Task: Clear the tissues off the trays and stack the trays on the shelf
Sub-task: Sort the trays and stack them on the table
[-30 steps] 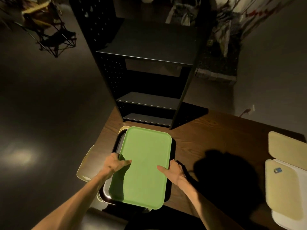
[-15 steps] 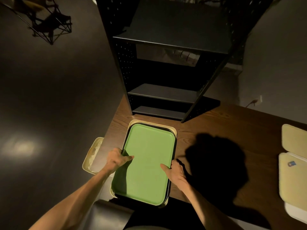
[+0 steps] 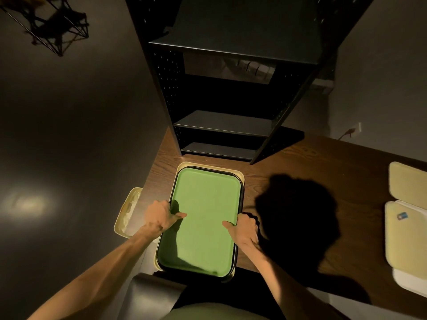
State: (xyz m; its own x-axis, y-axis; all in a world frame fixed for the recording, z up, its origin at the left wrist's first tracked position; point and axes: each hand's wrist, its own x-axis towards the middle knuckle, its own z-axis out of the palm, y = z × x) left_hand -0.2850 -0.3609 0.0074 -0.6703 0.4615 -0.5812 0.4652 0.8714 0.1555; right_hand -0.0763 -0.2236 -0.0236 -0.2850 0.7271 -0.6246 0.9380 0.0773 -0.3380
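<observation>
My L hand (image 3: 159, 218) & R hand (image 3: 245, 229) grip green tray (image 3: 205, 215) atop stack on wood desk (image 3: 300, 167), dark shelf (image 3: 231, 125) behind; no legible writing.

Table (image 3: 300, 162) bears trays (image 3: 235, 175), shelf (image 3: 221, 125)

We see a plain green tray (image 3: 204, 218) on top of a black tray (image 3: 241, 205) and a cream tray (image 3: 240, 175), all on a dark brown wood-grain table (image 3: 300, 162). Behind the green tray stands a black shelf (image 3: 221, 123) with perforated, dotted side panels. To the right of the green tray lie pale yellow trays (image 3: 409, 183) over a white one (image 3: 409, 280), with a small blue item (image 3: 402, 215) on them.
</observation>
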